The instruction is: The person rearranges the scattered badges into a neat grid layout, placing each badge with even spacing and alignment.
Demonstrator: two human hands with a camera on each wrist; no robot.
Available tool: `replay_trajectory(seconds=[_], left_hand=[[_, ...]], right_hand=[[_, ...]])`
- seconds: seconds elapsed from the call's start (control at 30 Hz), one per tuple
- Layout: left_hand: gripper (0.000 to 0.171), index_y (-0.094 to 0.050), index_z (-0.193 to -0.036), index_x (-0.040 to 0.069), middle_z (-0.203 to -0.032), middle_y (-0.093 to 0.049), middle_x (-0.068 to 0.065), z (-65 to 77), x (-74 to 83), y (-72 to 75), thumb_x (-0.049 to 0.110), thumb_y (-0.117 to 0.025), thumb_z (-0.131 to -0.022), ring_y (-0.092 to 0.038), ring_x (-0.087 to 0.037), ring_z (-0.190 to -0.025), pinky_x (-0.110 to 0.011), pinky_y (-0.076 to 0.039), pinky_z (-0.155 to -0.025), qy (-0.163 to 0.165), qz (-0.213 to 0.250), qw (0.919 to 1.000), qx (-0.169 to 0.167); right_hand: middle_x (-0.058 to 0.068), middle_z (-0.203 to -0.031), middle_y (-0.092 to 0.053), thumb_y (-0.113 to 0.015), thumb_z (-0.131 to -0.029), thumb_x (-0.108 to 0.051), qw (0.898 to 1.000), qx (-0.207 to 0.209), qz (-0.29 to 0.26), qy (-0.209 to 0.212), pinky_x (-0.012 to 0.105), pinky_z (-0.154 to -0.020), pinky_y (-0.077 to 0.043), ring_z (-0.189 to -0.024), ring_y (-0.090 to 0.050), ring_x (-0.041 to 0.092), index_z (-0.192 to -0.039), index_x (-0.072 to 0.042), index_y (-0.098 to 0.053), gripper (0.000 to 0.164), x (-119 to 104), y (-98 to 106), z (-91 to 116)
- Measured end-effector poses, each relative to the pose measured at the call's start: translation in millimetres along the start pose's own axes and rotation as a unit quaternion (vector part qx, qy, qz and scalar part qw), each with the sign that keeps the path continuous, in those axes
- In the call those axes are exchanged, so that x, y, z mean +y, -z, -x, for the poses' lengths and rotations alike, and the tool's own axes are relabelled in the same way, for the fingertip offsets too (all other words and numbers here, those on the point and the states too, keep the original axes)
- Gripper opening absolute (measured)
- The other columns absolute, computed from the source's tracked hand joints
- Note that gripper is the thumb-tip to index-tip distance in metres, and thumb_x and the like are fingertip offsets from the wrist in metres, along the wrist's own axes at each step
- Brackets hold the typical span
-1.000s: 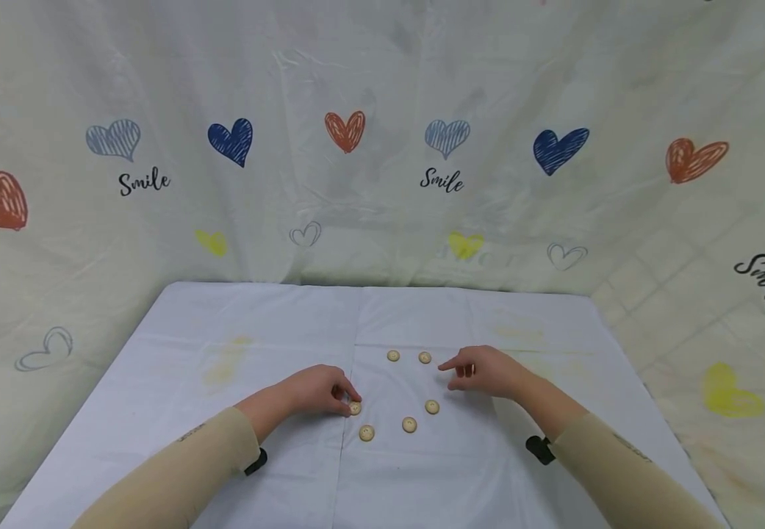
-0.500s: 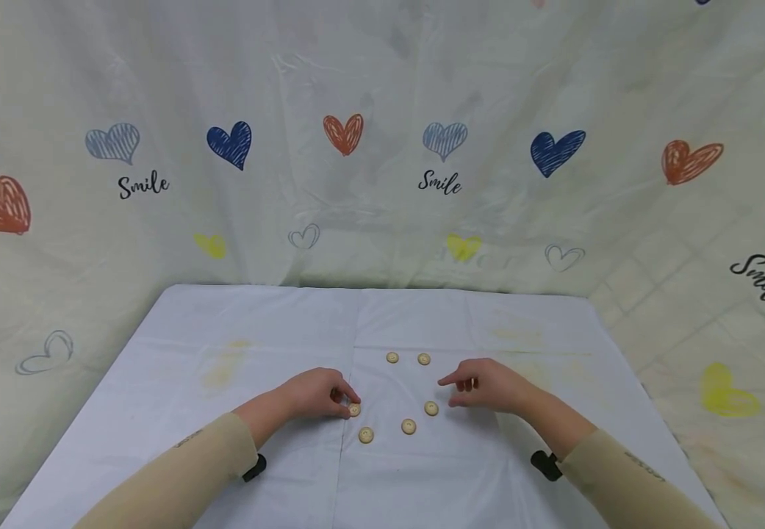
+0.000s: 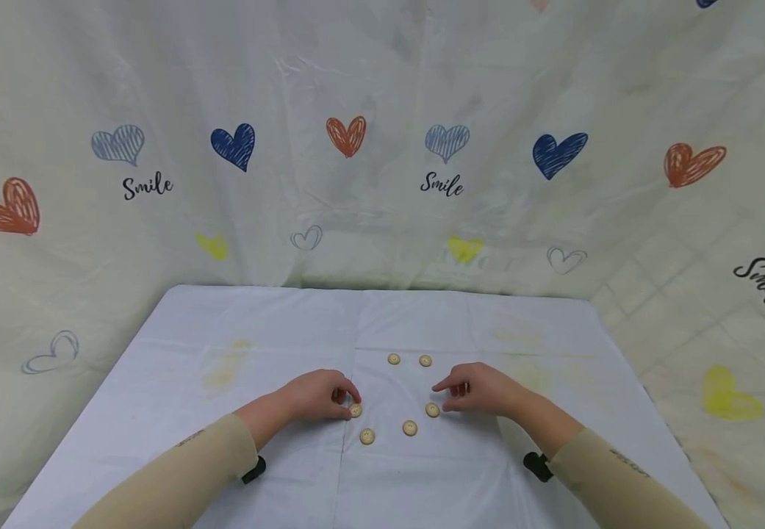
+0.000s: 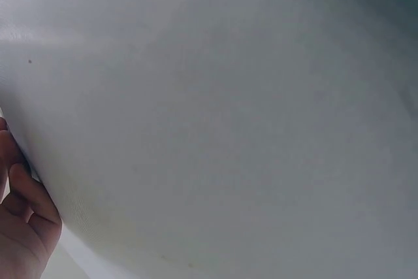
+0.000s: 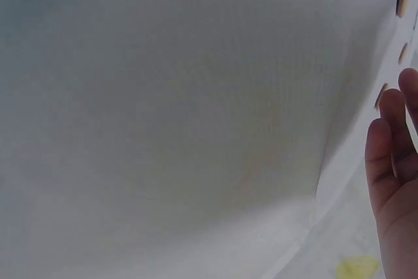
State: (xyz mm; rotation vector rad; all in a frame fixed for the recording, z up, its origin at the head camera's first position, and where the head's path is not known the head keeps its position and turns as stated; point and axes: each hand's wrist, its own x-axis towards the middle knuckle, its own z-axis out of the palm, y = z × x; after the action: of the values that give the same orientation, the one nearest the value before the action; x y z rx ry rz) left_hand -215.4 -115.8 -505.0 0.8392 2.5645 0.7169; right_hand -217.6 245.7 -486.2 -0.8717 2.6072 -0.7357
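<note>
My left hand (image 3: 321, 394) pinches a round tan wooden button (image 3: 356, 410) at its left side with thumb and forefinger, low at the cloth. My right hand (image 3: 488, 389) hovers with loosely bent fingers just right of another such button (image 3: 432, 410), the thumb tip close to its edge. Nothing is between its fingers. Two buttons lie at the front, one button (image 3: 367, 436) left and one button (image 3: 410, 427) right. Two more sit at the back, a button (image 3: 393, 358) and a button (image 3: 425, 361). In the left wrist view only part of my left hand (image 4: 29, 217) shows, its button hidden.
A white cloth (image 3: 276, 323) with creases and faint yellow stains covers the table. Behind it hangs a pale curtain (image 3: 382, 206) printed with hearts and the word Smile. Black wrist straps (image 3: 538, 466) show at the sleeves.
My right hand has come down from beside the back right button toward the middle right one, then shifted slightly left. My left hand has stayed on its button.
</note>
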Motion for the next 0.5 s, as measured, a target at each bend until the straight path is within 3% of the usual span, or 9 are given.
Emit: replay_trajectory(seconds=[0.5], left_hand=[[0.011,-0.075,-0.095,0.032,-0.078,-0.054,0.012,0.3,3.4,2.1,0.028,-0.078,-0.085,-0.049,-0.007,-0.072,-0.027,-0.042,-0.069,0.000,-0.007,1.0000,-0.004]], right_hand=[[-0.016,-0.079,-0.060,-0.083,-0.081,-0.030,1.000,-0.009,-0.010,-0.012,0.025,-0.067,-0.048,-0.072,-0.054,0.004,-0.109,-0.023,-0.078,0.029,-2.6,-4.3,-6.9]])
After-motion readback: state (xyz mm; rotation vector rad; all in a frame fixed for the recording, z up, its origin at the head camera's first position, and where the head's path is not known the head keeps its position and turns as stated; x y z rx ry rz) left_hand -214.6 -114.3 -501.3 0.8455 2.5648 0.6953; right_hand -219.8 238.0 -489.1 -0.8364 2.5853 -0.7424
